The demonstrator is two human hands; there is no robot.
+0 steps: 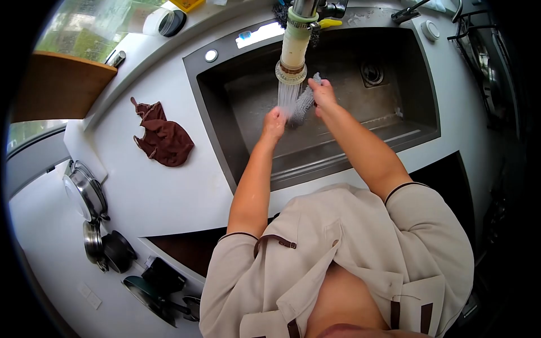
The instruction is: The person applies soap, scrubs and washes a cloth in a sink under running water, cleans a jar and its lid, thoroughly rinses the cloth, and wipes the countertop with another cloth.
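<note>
I have 2 bare hands at work over the sink (332,138), under the tap head (293,53). The right hand (323,97) is closed on the upper end of 1 grey textured cloth (305,104); thumb and fingers pinch it and a short tip projects beyond them. The cloth hangs at a slant inside the sink outline, its lower end directed toward the left hand (274,120). The left hand is at the lower end of the cloth with its fingers curled. Spray blurs the contact area, so I cannot tell whether the left hand grips the cloth.

Water (289,93) discharges from the tap head in multiple fine streams and reaches the lower part of the cloth. I read 1 yellow lever (330,23) beside the tap, near its upper section. The drain (372,73) is located to the right of the right hand, well apart from it.

On the white countertop (121,194), left of the sink, I locate 1 crumpled brown cloth (169,141), apart from both hands. Farther left and lower, I see metal pots (84,191) and 1 dark pan (118,252). A round white object (430,30) is positioned near the sink's far right corner.
</note>
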